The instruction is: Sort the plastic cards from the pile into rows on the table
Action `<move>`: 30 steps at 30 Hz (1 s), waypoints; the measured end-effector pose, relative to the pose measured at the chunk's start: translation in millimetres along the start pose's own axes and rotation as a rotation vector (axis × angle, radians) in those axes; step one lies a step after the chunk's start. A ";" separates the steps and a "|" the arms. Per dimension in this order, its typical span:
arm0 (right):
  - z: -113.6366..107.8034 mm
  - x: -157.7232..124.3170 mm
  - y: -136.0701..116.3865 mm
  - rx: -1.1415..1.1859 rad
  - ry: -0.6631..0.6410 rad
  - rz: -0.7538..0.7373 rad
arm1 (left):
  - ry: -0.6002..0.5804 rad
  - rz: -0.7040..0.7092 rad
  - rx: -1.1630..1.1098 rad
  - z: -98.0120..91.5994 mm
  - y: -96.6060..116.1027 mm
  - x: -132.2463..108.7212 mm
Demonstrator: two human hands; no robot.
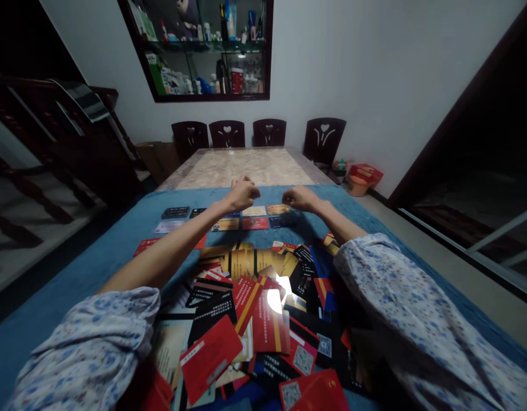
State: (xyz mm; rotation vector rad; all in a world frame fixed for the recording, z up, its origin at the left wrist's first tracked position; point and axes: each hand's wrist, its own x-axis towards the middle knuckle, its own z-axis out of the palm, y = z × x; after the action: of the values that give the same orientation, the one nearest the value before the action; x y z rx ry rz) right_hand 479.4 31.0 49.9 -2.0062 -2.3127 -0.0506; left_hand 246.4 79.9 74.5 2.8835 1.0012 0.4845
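Observation:
Both hands hover over the far part of a blue cloth (pixel 117 251), with a gap between them. My left hand (pixel 244 193) has its fingers curled inward, with no card showing in it. My right hand (pixel 301 198) is also curled, fingers bent toward the left, and nothing shows in it. Below them lie cards in two rows, among them a gold card (pixel 278 209), a red card (pixel 255 223), a dark blue card (pixel 282 221) and a black card (pixel 176 212). Nearer to me spreads a loose, overlapping heap of red, black, gold and blue cards (pixel 212 354).
Beyond the cloth the marble-patterned tabletop (pixel 246 165) shows. Several dark chairs (pixel 269 132) stand along the far wall, under a glass-shelved cabinet (pixel 207 45). At left is a wooden railing (pixel 53 137); an orange bucket (pixel 358 185) sits on the floor at right.

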 end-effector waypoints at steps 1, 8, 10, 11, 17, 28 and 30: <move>-1.7 -2.0 -4.3 0.002 0.017 -0.002 | 0.022 0.006 -0.007 -2.7 0.4 -6.0; -11.9 -17.8 -38.1 0.030 0.060 -0.065 | 0.078 0.011 -0.005 -10.4 0.5 -50.9; -12.9 -21.0 -47.0 0.035 0.069 -0.083 | 0.080 -0.001 0.008 -11.4 -0.5 -64.4; -12.9 -22.1 -51.1 0.039 0.072 -0.097 | 0.079 -0.008 0.013 -11.6 -1.7 -71.0; -6.3 -26.4 -74.4 0.066 0.087 -0.162 | 0.148 0.001 -0.031 -7.6 -20.0 -110.3; -0.5 -35.0 -140.1 0.123 0.078 -0.287 | 0.146 -0.049 -0.072 6.7 -47.8 -180.4; -1.1 -35.4 -150.5 0.122 0.075 -0.321 | 0.117 -0.057 -0.073 7.2 -49.7 -189.4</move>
State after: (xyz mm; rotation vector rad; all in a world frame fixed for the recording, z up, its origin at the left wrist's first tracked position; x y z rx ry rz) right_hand 335.5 -25.5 52.3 -1.5360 -2.4978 -0.0034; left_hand 78.6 3.5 8.0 2.7820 1.0551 0.6778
